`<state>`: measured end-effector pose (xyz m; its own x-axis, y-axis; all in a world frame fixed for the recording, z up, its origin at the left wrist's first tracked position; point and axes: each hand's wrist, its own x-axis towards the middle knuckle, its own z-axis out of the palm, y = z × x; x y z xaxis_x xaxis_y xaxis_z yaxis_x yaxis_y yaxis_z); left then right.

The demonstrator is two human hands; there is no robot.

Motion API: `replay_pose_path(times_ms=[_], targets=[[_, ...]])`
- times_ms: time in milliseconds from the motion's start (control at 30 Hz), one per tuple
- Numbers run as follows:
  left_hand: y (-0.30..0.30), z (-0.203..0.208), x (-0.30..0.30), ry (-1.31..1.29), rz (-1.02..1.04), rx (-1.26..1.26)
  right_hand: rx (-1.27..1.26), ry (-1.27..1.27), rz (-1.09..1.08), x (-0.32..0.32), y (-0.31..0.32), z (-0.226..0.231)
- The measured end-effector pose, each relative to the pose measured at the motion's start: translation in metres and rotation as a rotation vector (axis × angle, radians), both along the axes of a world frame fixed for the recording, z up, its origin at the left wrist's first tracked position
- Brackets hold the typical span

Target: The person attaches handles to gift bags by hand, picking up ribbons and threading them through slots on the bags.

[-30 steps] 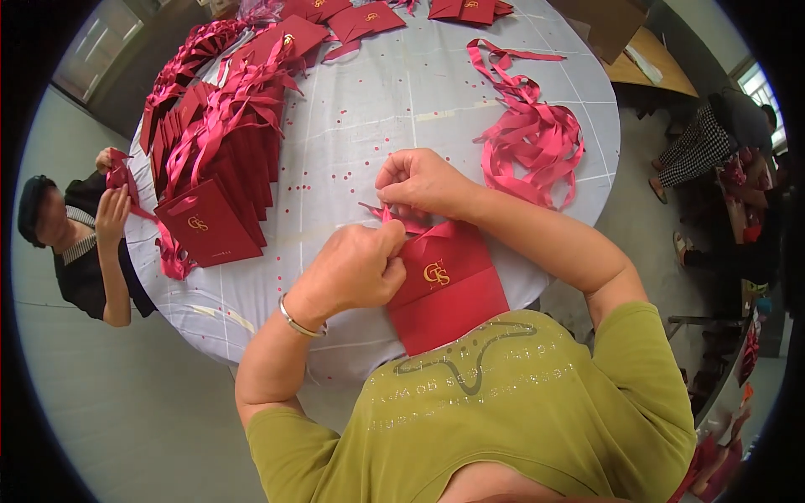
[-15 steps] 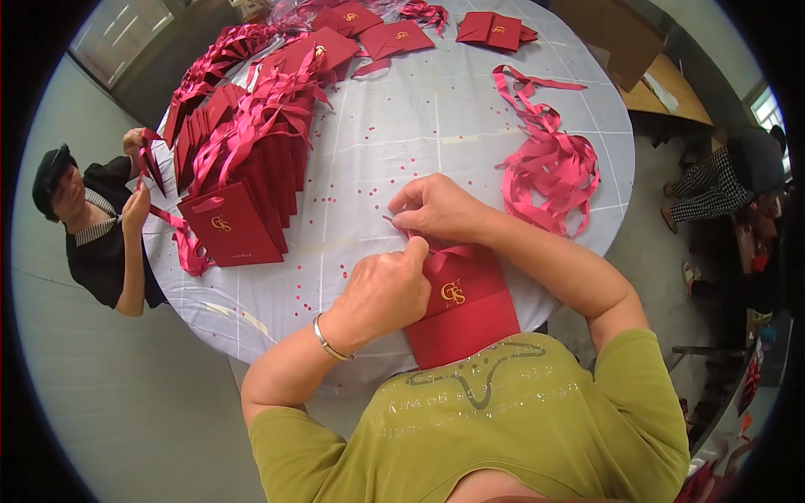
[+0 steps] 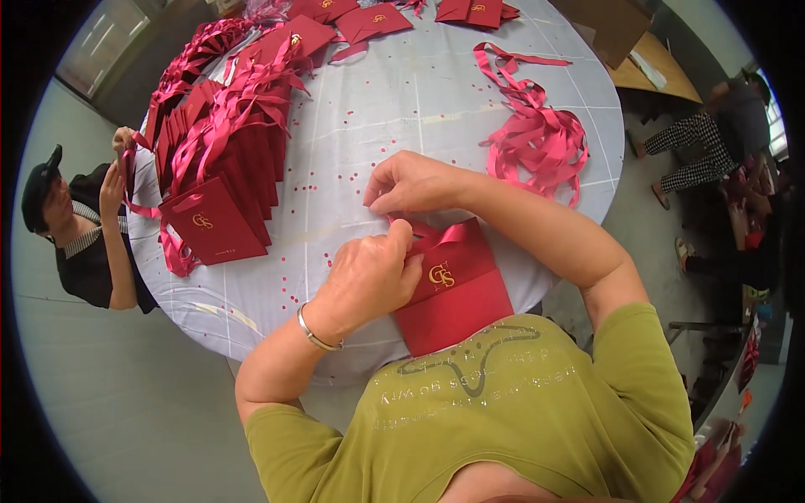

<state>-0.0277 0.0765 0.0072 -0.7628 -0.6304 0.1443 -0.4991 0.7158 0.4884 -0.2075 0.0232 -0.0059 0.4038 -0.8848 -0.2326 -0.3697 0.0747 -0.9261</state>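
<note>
A dark red paper bag (image 3: 457, 306) with a gold emblem lies flat in front of me, its near edge against my shirt. A pink ribbon (image 3: 449, 237) runs across its far edge. My left hand (image 3: 373, 264), with a silver bangle on the wrist, is closed at the bag's far left corner, its fingertips on the ribbon. Just beyond the bag, my right hand (image 3: 411, 184) is bent into a pinch at the ribbon's end. The fingertips partly hide the ribbon there.
A loose heap of pink ribbons (image 3: 537, 147) lies to the right. Standing red bags (image 3: 222, 222) with ribbon handles fill the left; more bags (image 3: 375, 21) lie at the back. Small red paper dots dot the white tablecloth (image 3: 402, 101). A co-worker (image 3: 84, 226) handles ribbon at left.
My right hand has moved slightly left, its fingers drawn closer together. The left hand stays at the bag's corner. The whole view has shifted a little, and the co-worker's hands have moved.
</note>
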Motion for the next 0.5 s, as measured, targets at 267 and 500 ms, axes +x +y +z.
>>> replay_pose_path(times_ms=[267,500], targets=[[0.0022,0.0013,-0.0021,0.003,-0.017,-0.013,0.051,0.027,0.057,0.0032,-0.0021,0.0029],[0.0013,-0.0002,-0.0009,-0.004,0.028,0.008,0.064,-0.082,-0.04,-0.0019,0.0001,-0.0053]])
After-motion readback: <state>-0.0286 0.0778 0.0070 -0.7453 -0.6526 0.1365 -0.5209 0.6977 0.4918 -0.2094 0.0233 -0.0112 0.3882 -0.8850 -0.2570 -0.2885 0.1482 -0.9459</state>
